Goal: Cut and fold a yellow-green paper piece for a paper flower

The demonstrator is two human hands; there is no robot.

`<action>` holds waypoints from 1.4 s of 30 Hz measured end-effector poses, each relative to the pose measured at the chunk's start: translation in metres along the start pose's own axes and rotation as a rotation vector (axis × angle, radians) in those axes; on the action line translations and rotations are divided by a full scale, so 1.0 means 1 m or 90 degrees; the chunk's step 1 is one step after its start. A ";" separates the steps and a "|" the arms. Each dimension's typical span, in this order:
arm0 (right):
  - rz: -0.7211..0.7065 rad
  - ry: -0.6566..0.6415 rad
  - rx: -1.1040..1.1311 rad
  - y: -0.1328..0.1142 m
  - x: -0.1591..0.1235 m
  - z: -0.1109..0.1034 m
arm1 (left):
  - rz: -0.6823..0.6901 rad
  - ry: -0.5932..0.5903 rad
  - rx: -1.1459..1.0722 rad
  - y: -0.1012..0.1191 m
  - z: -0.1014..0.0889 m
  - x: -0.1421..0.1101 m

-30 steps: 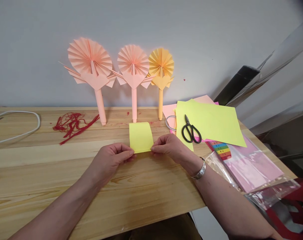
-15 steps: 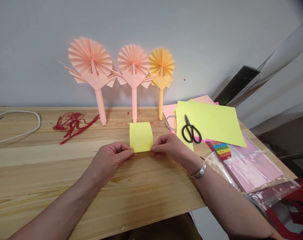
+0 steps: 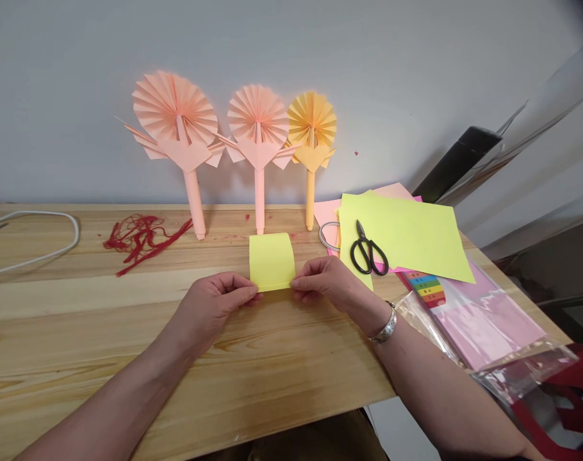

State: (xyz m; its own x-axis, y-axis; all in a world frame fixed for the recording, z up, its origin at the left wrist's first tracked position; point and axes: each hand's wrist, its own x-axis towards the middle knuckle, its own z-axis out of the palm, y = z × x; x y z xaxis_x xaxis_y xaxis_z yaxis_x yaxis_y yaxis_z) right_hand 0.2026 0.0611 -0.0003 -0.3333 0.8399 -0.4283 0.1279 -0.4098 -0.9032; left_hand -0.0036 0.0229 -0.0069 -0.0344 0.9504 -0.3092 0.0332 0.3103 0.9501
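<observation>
Working remotely over the head camera, my left hand (image 3: 224, 294) and right hand (image 3: 320, 278) pinch the near corners of a small yellow paper (image 3: 272, 259) between thumb and fingers, near the middle of the wooden bench (image 3: 253, 384). Its far end curves over, and a narrow crease runs along the near edge. Just beyond, two pink pleated fans (image 3: 259, 153) and one orange fan (image 3: 311, 157) lean against the gray wall (image 3: 392, 70). I see red threads (image 3: 140, 238) lying to the left and black scissors (image 3: 367, 251) resting on larger yellow sheets (image 3: 416, 237) to the right
</observation>
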 end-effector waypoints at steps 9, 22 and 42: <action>-0.020 0.010 -0.008 -0.001 -0.002 0.001 | 0.003 0.001 0.007 0.000 0.000 -0.001; -0.037 0.031 -0.044 0.002 0.000 0.002 | -0.021 0.000 -0.021 -0.003 0.000 0.002; -0.005 0.017 0.019 0.000 -0.001 0.004 | -0.035 0.006 -0.037 -0.002 0.002 0.002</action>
State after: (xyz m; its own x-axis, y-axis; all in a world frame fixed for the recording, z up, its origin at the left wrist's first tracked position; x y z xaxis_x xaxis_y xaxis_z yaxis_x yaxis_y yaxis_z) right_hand 0.1991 0.0585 0.0001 -0.3087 0.8521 -0.4226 0.0973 -0.4137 -0.9052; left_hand -0.0019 0.0242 -0.0100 -0.0433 0.9319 -0.3601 -0.0264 0.3592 0.9329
